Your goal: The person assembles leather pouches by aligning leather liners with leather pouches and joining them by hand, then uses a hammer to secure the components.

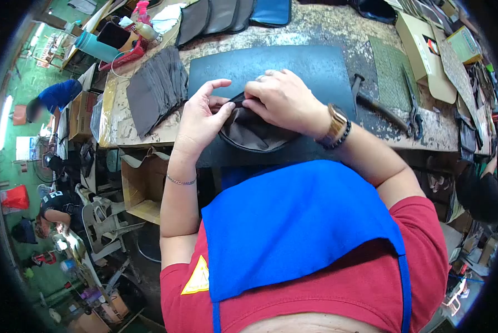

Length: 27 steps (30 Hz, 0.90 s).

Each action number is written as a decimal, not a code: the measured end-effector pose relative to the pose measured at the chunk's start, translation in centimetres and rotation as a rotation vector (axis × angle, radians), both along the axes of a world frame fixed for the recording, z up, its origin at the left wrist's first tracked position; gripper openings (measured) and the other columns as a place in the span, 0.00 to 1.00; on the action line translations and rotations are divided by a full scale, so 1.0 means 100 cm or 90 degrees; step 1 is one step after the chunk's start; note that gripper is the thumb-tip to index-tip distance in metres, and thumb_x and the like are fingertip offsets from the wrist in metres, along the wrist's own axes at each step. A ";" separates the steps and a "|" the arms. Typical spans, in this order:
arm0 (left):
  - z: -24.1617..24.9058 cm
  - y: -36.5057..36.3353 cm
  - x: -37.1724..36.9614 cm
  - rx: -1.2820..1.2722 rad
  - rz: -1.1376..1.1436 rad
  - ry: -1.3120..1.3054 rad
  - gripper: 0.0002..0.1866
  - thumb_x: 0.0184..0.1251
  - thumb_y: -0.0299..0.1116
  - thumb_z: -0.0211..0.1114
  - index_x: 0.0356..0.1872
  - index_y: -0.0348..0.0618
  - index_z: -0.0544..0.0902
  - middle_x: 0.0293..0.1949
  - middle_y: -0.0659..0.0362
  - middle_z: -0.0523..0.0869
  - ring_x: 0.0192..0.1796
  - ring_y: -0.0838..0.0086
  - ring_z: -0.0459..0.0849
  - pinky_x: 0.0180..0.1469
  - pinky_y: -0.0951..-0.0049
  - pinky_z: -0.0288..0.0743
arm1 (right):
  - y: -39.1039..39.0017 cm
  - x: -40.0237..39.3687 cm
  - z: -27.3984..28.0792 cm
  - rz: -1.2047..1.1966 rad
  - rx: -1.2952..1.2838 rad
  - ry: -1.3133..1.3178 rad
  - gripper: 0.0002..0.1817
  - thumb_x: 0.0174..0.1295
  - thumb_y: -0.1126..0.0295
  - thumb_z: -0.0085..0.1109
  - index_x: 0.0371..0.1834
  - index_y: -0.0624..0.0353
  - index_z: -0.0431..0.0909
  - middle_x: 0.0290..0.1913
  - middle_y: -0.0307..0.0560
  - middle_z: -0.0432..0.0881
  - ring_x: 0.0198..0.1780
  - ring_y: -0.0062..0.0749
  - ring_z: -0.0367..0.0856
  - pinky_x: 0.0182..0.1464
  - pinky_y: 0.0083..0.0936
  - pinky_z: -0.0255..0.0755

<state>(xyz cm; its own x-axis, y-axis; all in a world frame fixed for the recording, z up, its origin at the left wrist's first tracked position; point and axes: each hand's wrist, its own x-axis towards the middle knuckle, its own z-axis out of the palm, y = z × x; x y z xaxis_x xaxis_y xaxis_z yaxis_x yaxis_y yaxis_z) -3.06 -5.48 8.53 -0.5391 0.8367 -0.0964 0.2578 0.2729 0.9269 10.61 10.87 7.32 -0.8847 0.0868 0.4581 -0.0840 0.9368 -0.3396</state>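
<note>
Pouch (253,134) crosswise, curved edge bodyward

A worn, paint-spattered workbench (315,30) is seen, and a dark mat (293,64) is laid flat on its middle. A stack of grey fabric pieces (154,89) is set just beside the mat. Dark leather pieces (213,16) are fanned near the far edge, next to a blue piece (271,11). A hammer (376,105), pliers (413,108), a green woven sheet (390,69) and cardboard boxes (424,53) are placed at the other side.
</note>
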 end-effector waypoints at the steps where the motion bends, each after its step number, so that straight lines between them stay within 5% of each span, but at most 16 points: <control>1: 0.001 0.000 -0.003 -0.011 -0.016 0.001 0.21 0.67 0.22 0.65 0.61 0.40 0.77 0.38 0.58 0.89 0.40 0.83 0.84 0.46 0.79 0.79 | 0.002 0.004 0.001 -0.007 0.001 -0.007 0.09 0.63 0.60 0.63 0.33 0.53 0.80 0.31 0.44 0.83 0.41 0.43 0.82 0.45 0.40 0.70; 9: -0.011 0.006 -0.017 0.057 -0.158 -0.272 0.26 0.72 0.18 0.53 0.71 0.40 0.66 0.58 0.52 0.80 0.52 0.81 0.80 0.57 0.78 0.75 | 0.003 0.025 0.013 -0.059 -0.005 -0.077 0.09 0.64 0.59 0.62 0.34 0.52 0.82 0.33 0.43 0.85 0.44 0.41 0.81 0.47 0.40 0.66; 27: -0.011 0.006 -0.013 0.084 -0.219 -0.375 0.31 0.73 0.16 0.49 0.76 0.41 0.57 0.64 0.46 0.78 0.62 0.72 0.80 0.67 0.72 0.73 | 0.017 0.017 0.003 -0.118 0.016 -0.137 0.10 0.63 0.58 0.61 0.33 0.49 0.87 0.30 0.43 0.86 0.41 0.40 0.84 0.50 0.43 0.64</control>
<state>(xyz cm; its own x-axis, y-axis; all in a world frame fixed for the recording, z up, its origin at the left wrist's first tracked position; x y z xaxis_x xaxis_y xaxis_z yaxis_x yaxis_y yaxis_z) -4.38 -4.84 7.43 -0.1300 0.9756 -0.1770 -0.2467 0.1411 0.9588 12.31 12.59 7.57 -0.9317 0.2472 0.2661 0.1612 0.9379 -0.3071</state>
